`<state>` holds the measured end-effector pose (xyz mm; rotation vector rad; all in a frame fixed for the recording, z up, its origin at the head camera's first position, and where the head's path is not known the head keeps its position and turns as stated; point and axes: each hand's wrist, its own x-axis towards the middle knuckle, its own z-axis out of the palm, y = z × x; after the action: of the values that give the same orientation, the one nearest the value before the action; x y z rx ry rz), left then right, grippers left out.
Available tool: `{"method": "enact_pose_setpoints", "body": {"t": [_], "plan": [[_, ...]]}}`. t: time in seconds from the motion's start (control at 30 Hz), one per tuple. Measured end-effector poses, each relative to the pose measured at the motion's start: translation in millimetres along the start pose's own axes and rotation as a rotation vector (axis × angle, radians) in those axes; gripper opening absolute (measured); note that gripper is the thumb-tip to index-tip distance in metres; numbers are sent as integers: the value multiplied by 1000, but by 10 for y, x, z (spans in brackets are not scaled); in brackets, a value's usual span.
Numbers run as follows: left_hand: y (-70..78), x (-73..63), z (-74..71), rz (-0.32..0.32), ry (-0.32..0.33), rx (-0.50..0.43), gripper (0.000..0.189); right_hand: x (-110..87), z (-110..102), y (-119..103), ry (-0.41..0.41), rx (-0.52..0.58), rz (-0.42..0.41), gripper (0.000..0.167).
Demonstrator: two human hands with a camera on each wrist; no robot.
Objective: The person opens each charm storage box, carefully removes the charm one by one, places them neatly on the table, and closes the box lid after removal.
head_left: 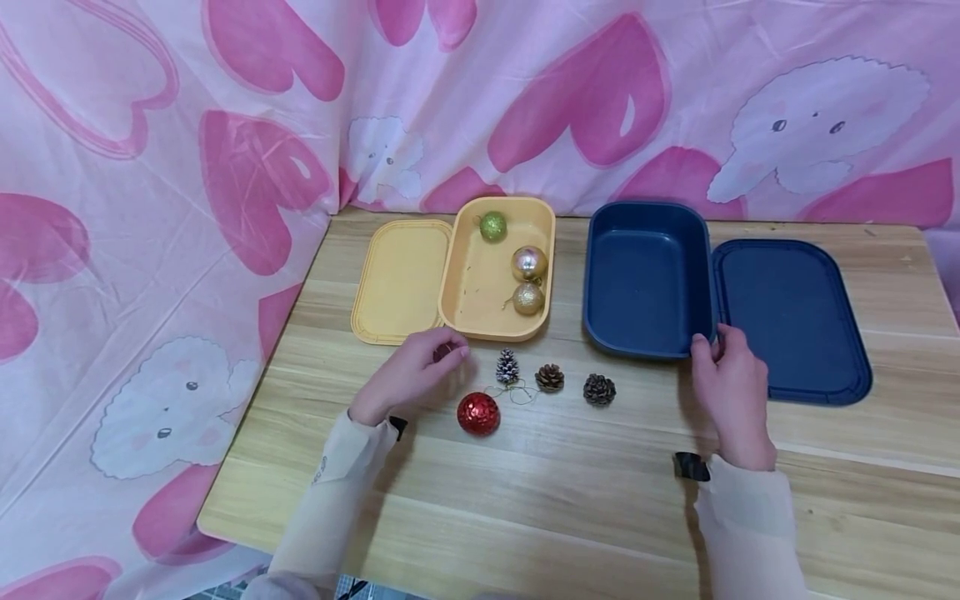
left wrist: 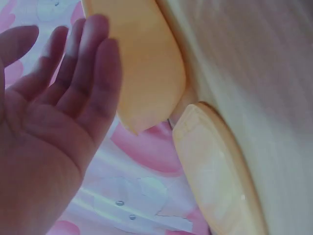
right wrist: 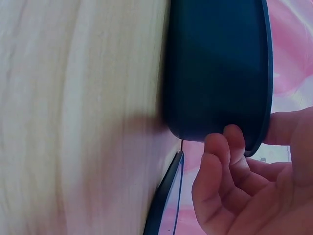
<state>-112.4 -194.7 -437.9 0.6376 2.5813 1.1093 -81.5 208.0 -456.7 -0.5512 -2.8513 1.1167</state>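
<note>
A yellow box [head_left: 495, 329] holds a green ball ornament [head_left: 493, 227], a shiny gold ball ornament [head_left: 528, 262] and a glittery gold one [head_left: 528, 299]. By its near left corner is my left hand [head_left: 411, 371]; in the left wrist view its fingers are loosely bent and nothing shows in them. My right hand [head_left: 735, 396] pinches the near right corner of a dark blue box [head_left: 645, 287], thumb over the rim and fingers outside. Between the hands lie a red sequined ball [head_left: 478, 414], a silvery pine cone [head_left: 507, 367] and two brown pine cones [head_left: 550, 378].
Left of the yellow box, its matching lid [head_left: 401, 279] lies flat. A dark blue lid [head_left: 795, 321] is on the right, close against the blue box. Behind the wooden table [head_left: 555, 508] hangs a pink heart-patterned curtain [head_left: 465, 100], which also covers the left side.
</note>
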Motion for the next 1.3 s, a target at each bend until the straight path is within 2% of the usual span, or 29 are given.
{"method": "enact_pose_setpoints", "body": {"t": [0.17,0.3,0.57,0.77,1.0,1.3], "plan": [[40,122,-41,68,94,30,13,1,-7,-14,-21,46,26,58],[76,225,-61,101,148,33,10,2,-7,-20,-37,111,81,59],[98,479,-38,99,181,70,16,8,-6,4,-82,154,132,53],[116,703,54,72,155,108,20,20,-20,15,-143,238,163,54],[121,941,136,15,77,170,34,34,-34,8,-172,238,189,60],[145,1120,252,-53,-8,202,48,18,-41,-17,-162,219,199,60]]}}
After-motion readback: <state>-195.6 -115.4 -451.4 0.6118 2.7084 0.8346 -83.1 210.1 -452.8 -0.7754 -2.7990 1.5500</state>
